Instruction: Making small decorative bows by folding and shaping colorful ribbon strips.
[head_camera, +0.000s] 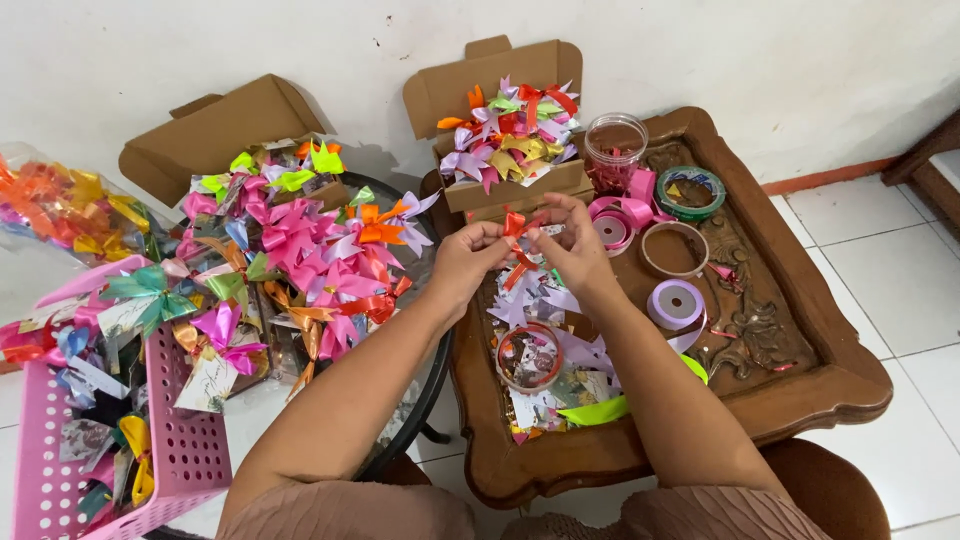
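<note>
A small red-orange satin ribbon bow (516, 236) was pinched between the closed fingertips of the left hand (466, 258) and right hand (577, 246), raised over the carved wooden desk (800, 330) centre for shaping.

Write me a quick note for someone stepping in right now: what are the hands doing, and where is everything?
Left hand and right hand: both pinch one red-orange ribbon bow above the wooden tray table.
Done: bows fill the open cardboard box on the tray table; more are heaped at left and in the pink basket.
Supplies: ribbon rolls and a clear jar sit to the right; cut ribbon pieces lie under the hands.
Left: the held bow is not yet set down.
</note>
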